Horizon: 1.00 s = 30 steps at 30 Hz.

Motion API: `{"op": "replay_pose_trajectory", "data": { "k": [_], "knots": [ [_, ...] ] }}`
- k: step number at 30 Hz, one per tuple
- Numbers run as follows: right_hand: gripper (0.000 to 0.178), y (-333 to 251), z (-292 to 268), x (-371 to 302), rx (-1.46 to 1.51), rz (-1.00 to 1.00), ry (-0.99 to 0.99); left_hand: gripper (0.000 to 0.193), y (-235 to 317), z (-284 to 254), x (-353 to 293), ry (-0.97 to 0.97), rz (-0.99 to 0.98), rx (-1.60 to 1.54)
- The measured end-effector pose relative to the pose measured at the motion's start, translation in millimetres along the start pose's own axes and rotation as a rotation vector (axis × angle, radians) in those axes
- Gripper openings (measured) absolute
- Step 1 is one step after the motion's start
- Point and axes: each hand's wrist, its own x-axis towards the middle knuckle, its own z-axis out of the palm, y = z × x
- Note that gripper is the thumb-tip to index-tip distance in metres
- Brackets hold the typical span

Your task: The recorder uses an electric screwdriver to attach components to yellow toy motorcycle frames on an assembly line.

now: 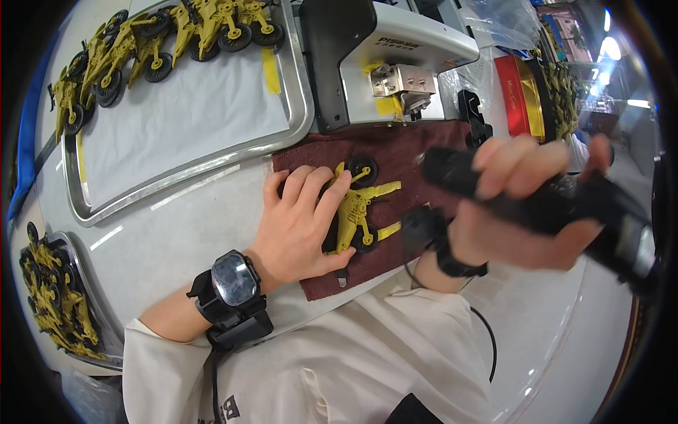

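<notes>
My left hand (300,219) lies over a yellow toy motorcycle (351,214) with black wheels, its fingers and thumb gripping it from the left side. The motorcycle rests on its side on a maroon cloth (413,148). Yellow strip-like parts stick out to its right. Raised on the right, my right hand (505,237) is closed around a thick black handheld tool (452,169) that looks like an electric screwdriver. Motion smears the tool, and its tip points left, apart from the motorcycle.
A metal tray (300,116) of several yellow motorcycles stands at the back left. Another tray (85,297) of them is at the far left. A metal machine (353,78) stands behind the cloth. Further right are a black holder (474,116) and a red box (514,92).
</notes>
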Motion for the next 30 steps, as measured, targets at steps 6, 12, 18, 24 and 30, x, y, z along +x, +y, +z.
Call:
{"op": "replay_pose_trajectory", "data": {
  "k": [6, 12, 18, 24, 30],
  "knots": [
    [0.041, 41, 9, 40, -0.487, 0.095, 0.147, 0.088, -4, -1, -2, -0.012, -0.009, 0.012],
    [0.052, 10, 5, -2, -0.015, 0.159, -0.021, 0.088, -3, -1, -2, -0.017, -0.002, 0.037],
    [0.054, 9, 6, -24, -0.22, 0.19, -0.008, 0.088, -3, 0, -3, -0.006, 0.011, 0.048],
    [0.053, 37, -1, -31, -0.148, 0.186, 0.017, 0.087, -4, 0, -3, -0.038, 0.006, 0.064],
    [0.049, 39, 5, -29, -0.18, 0.293, -0.028, 0.087, -2, -3, 1, -0.048, 0.008, 0.057]
  ]
}}
